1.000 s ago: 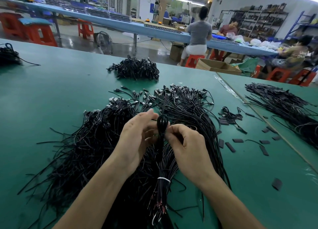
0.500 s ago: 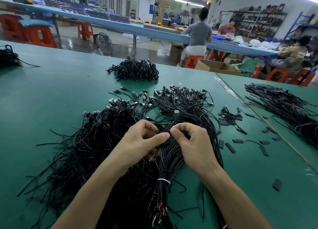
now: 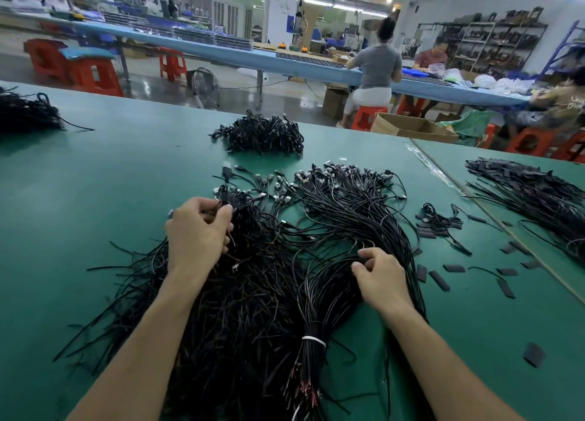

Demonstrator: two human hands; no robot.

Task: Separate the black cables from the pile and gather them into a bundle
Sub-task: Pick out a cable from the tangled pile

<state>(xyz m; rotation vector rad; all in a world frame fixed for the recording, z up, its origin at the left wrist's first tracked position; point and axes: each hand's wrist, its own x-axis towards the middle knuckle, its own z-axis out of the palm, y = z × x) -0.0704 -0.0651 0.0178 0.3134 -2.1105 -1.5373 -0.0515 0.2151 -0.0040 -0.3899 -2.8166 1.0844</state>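
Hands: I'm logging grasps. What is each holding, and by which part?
The left hand pinches loose pile cables near their connector ends. The right hand pinches a few cables of the tied bundle at mid-length, well above its white tie.

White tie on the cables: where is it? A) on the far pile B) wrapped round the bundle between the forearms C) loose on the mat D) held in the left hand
B: the white tie wraps the bundle between the forearms; the left hand and right hand grip cables farther up.
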